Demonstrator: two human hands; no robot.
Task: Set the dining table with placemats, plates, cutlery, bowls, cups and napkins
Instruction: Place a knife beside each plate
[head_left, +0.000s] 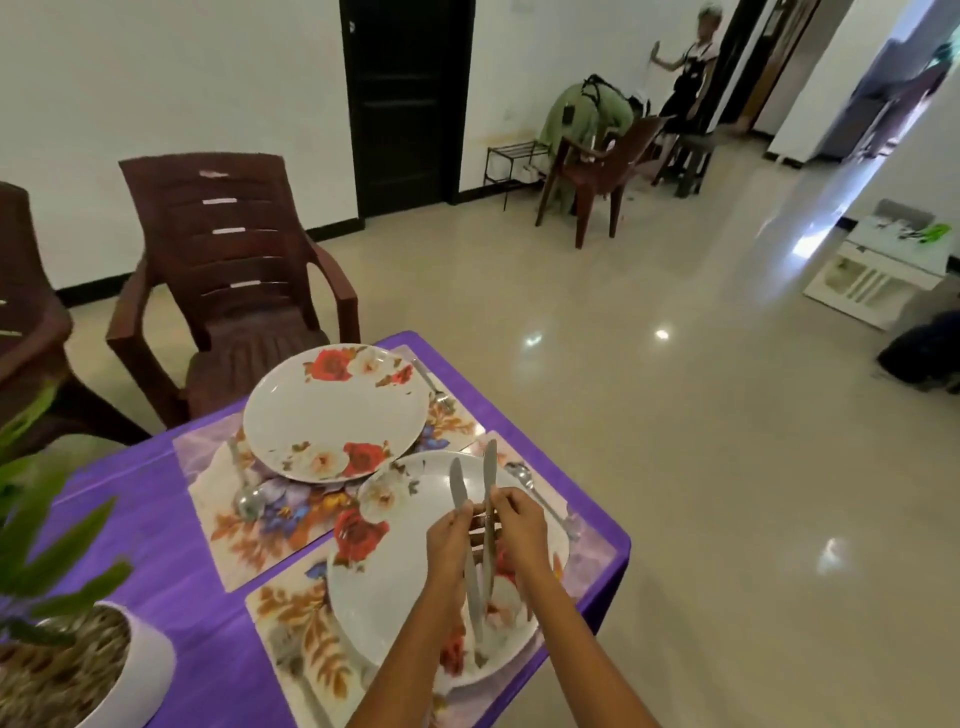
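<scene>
Two floral placemats lie on the purple table (171, 561), the far placemat (244, 525) and the near placemat (296, 618). Each carries a white plate with red roses: the far plate (332, 410) and the near plate (395, 587). Over the near plate, my left hand (449, 540) grips one table knife (457, 488) and my right hand (519, 525) grips a second knife (489, 467), blades pointing away from me. A spoon (247, 493) lies left of the far plate and a fork (434, 384) right of it. Another spoon (524, 480) lies right of the near plate.
A potted plant in a white pot (140, 670) stands at the table's near left. Two brown plastic chairs (234, 280) sit behind the table. The table's right edge (621, 545) drops to a glossy tiled floor. A person (691, 73) stands far back by another chair.
</scene>
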